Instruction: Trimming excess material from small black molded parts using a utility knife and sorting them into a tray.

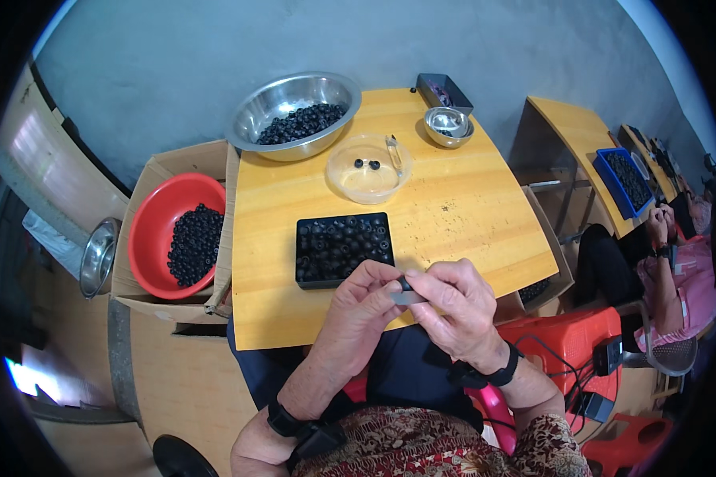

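Note:
Over the table's near edge both of my hands meet, fingers closed in a pinch. My left hand [362, 306] grips a small black round part [405, 284], mostly covered by fingertips. My right hand [455, 306] pinches a thin grey blade-like strip [408, 298], which lies against the left thumb; its exact kind is unclear. Just beyond my left hand sits a black rectangular tray [301, 274] full of similar black parts. Behind it is a clear round plastic tub [344, 189] with two black parts and a small slim tool [394, 156] inside.
The yellow table [485, 215] also carries a large steel basin [250, 141] of black parts, small steel bowls [449, 140] and a dark box [463, 98]. To the left, a red basin [147, 246] rests in a cardboard box [127, 274]. Another person [676, 294] sits at right.

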The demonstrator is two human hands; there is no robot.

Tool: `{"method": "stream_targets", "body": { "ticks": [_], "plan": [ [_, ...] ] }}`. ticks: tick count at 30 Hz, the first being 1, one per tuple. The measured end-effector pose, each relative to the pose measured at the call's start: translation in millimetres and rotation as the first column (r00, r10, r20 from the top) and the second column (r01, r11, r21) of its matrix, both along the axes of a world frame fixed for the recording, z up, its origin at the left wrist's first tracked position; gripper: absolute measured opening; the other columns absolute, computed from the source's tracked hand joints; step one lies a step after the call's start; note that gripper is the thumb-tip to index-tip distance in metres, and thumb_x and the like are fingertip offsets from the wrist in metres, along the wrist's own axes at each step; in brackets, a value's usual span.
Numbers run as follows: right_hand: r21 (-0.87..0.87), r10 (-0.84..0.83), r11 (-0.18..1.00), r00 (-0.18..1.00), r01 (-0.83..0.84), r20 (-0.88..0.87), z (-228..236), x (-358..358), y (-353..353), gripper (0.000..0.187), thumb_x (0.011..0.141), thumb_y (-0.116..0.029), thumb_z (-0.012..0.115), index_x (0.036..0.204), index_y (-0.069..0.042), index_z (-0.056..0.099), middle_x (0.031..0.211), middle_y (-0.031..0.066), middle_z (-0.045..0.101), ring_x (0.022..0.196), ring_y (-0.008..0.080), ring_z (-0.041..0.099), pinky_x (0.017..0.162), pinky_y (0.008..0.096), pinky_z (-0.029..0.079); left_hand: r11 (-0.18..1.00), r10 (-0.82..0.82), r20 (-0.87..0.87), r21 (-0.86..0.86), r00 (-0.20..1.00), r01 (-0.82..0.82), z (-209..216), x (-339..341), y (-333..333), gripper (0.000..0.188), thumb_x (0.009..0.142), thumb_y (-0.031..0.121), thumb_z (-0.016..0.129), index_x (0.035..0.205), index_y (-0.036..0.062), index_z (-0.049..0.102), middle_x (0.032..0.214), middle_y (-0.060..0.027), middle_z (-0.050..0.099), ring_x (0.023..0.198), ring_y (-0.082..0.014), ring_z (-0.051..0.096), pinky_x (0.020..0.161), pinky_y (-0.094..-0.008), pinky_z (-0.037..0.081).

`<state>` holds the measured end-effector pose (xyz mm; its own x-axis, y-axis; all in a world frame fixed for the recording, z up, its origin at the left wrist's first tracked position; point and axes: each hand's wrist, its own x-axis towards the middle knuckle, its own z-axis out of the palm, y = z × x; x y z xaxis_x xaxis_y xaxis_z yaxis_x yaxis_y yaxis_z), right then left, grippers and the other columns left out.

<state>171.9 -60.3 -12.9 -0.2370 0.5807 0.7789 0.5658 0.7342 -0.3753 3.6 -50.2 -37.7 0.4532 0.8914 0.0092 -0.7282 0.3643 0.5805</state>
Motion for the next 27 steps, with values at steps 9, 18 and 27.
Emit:
{"method": "stream_targets", "body": {
  "ticks": [9, 18, 27],
  "plan": [
    [0.033, 0.030, 0.999, 0.989, -0.035, 0.142, 5.7, -2.5, 7.2, 0.045, 0.063, 0.001, 0.076, 0.107, -0.002, 0.070, 0.090, 0.0094, 0.063, 0.069, 0.0243, 0.059, 0.060, 0.0329, 0.049, 0.998, 0.060, -0.075, -0.026, 0.995, -0.062, -7.2, -5.8, 3.6, 0.005, 0.092, 0.009, 0.065, 0.097, 0.0084, 0.062, 0.098, -0.0024, 0.066, 0.094, -0.0120, 0.063, 0.086, -0.0294, 0.050],
    [-0.262, 0.061, 0.963, 0.998, -0.060, -0.002, 11.9, -4.9, 58.0, 0.026, 0.075, -0.006, 0.074, 0.098, 0.000, 0.066, 0.089, 0.0147, 0.065, 0.079, 0.0294, 0.065, 0.068, 0.0367, 0.053, 0.963, 0.270, -0.446, 0.138, 0.853, -0.233, 5.4, -24.2, 31.9, 0.020, 0.096, 0.013, 0.062, 0.115, 0.0086, 0.063, 0.111, -0.0026, 0.067, 0.096, -0.0102, 0.063, 0.084, -0.0222, 0.048],
    [-0.415, -0.143, 0.908, 0.976, 0.062, -0.166, 6.4, -6.7, 157.2, 0.035, 0.084, -0.018, 0.072, 0.114, 0.000, 0.067, 0.091, 0.0143, 0.069, 0.077, 0.0248, 0.066, 0.070, 0.0353, 0.053, 0.901, 0.400, -0.798, 0.433, 0.451, -0.032, -2.7, -44.3, 68.5, 0.016, 0.092, 0.008, 0.062, 0.108, 0.0051, 0.066, 0.101, -0.0035, 0.068, 0.092, -0.0121, 0.063, 0.082, -0.0249, 0.048]
  ]
}}
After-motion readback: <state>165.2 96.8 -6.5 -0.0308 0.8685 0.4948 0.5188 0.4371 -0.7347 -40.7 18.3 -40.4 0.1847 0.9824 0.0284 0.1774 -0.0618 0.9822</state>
